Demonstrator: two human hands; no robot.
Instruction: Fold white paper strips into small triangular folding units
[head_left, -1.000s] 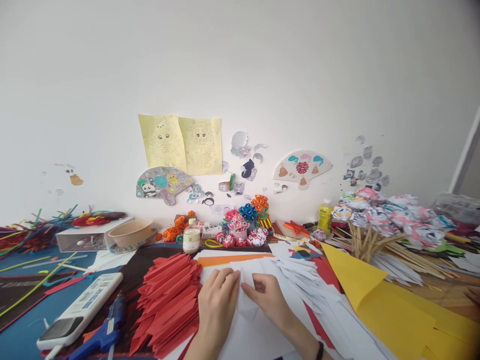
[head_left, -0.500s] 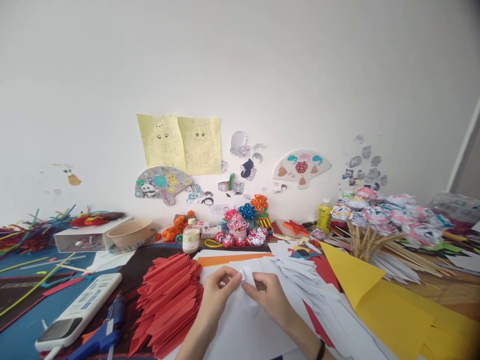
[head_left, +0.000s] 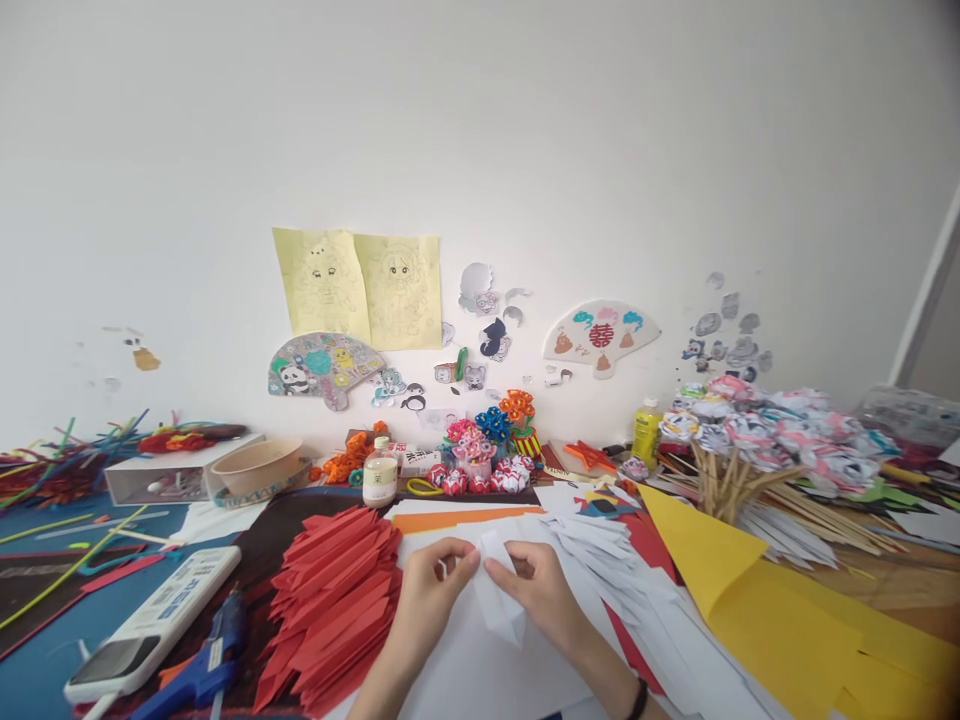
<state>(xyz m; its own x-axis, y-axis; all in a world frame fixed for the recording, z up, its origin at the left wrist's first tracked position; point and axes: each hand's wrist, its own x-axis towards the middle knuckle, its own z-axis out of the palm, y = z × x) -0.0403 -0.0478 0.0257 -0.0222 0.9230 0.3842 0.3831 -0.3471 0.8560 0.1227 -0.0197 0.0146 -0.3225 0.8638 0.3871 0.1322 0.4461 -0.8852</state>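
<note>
Pinching a narrow folded white paper piece (head_left: 500, 602) near its upper end, the left hand (head_left: 435, 580) and right hand (head_left: 538, 588) in the head view share a thumb-and-finger grip above a flat white paper sheet (head_left: 480, 690); its creases seem too faint to trace. Folded red paper strips (head_left: 334, 605) lie piled beside the left hand.

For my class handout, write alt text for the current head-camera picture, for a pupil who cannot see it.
A left hand and a right hand hold a piece of folded white paper over larger white sheets. Folded red papers and a blue glue gun lie to the left, yellow paper to the right; craft flowers stand behind.
</note>
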